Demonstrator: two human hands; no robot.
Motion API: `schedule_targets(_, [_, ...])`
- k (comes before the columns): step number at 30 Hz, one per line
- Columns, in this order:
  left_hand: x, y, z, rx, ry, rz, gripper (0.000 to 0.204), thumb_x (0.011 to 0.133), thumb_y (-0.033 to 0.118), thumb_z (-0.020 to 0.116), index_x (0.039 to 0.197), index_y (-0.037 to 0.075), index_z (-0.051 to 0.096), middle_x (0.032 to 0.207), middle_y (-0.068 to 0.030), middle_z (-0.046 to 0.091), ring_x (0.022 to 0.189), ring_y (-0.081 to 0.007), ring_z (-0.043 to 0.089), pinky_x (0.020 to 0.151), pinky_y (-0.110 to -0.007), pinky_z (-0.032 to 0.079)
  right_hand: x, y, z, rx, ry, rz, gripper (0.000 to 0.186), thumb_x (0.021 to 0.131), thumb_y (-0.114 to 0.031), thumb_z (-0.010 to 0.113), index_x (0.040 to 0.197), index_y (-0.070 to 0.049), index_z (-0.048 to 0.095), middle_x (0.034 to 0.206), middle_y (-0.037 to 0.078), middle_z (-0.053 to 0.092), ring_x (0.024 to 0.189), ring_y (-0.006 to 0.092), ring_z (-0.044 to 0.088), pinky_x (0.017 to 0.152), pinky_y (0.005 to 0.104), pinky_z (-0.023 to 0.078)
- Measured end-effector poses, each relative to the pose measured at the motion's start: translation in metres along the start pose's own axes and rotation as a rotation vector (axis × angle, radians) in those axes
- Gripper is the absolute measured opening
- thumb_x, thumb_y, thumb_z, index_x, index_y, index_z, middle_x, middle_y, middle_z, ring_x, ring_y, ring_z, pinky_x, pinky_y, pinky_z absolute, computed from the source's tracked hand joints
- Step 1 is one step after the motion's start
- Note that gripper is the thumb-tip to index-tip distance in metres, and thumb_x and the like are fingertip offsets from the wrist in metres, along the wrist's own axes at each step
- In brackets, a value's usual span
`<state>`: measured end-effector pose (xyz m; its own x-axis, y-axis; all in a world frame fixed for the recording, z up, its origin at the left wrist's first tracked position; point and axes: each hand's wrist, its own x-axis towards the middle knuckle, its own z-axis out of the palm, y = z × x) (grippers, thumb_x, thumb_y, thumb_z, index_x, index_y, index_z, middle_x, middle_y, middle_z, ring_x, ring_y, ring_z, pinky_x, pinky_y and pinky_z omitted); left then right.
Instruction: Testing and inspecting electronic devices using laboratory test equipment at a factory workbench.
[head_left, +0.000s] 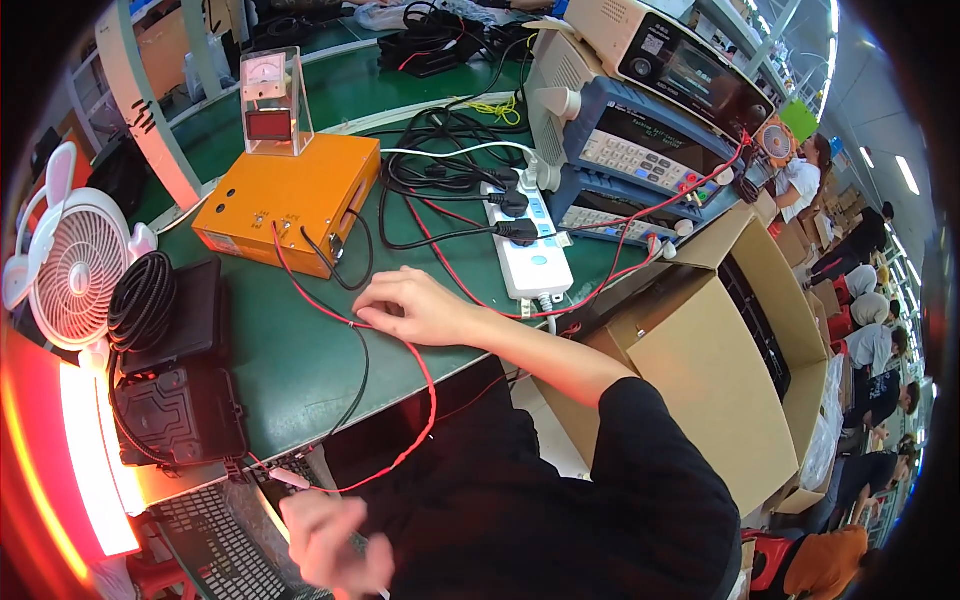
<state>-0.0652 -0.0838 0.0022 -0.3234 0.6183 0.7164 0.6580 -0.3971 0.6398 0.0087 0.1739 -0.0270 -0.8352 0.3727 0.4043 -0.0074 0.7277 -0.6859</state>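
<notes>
My right hand (415, 306) lies low over the green bench, its fingers closed on a red cable (432, 392). That cable runs from the front of an orange metal box (290, 205), passes my fingers and loops down past the bench edge. A black cable (362, 385) from the same box also passes beneath my hand. Near the lower edge, in front of my dark shirt, my left hand (335, 540) is blurred, with thumb and fingers apart and nothing visible in them. Just above it hangs a pink sleeved connector (290, 479). A clear stand with a small meter (265, 75) sits on the box.
A white power strip (530, 255) with black plugs lies right of my hand, beside tangled black cables (440, 160). Stacked bench instruments (640, 140) stand behind it. An open carton (710, 370) is at right. Left are a white fan (80, 265), black cases (185, 415) and a crate (215, 540).
</notes>
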Motion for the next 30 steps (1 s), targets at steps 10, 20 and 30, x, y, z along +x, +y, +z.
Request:
schedule_targets(10, [0.004, 0.072, -0.016, -1.27, -0.035, -0.256, 0.038, 0.091, 0.037, 0.042, 0.101, 0.003, 0.057, 0.085, -0.0135, 0.051, 0.077, -0.0311, 0.051, 0.06, -0.038, 0.053, 0.001, 0.003, 0.003, -0.088, -0.044, -0.022, 0.011, 0.078, -0.014, 0.06, 0.08, -0.004, 0.063, 0.072, 0.007, 0.058, 0.065, 0.0231, 0.057, 0.066, 0.0341, 0.04])
schedule_targets(20, [0.029, 0.051, -0.014, -1.325, -0.1, -0.078, 0.037, 0.085, 0.043, 0.055, 0.086, 0.006, 0.06, 0.088, -0.0094, 0.053, 0.082, -0.0235, 0.054, 0.069, -0.032, 0.05, -0.001, 0.002, 0.003, -0.19, -0.027, -0.109, 0.013, 0.08, -0.016, 0.059, 0.083, -0.005, 0.063, 0.071, 0.006, 0.055, 0.071, 0.0227, 0.055, 0.067, 0.0339, 0.038])
schedule_targets(30, [0.056, 0.016, -0.027, -1.765, -0.61, -0.128, 0.032, 0.078, 0.032, 0.064, 0.083, 0.0, 0.066, 0.094, -0.0127, 0.059, 0.088, -0.029, 0.057, 0.071, -0.038, 0.052, -0.001, -0.001, 0.004, -0.238, -0.027, -0.128, 0.011, 0.08, -0.016, 0.06, 0.086, -0.006, 0.063, 0.073, 0.005, 0.055, 0.072, 0.0224, 0.054, 0.067, 0.0327, 0.038])
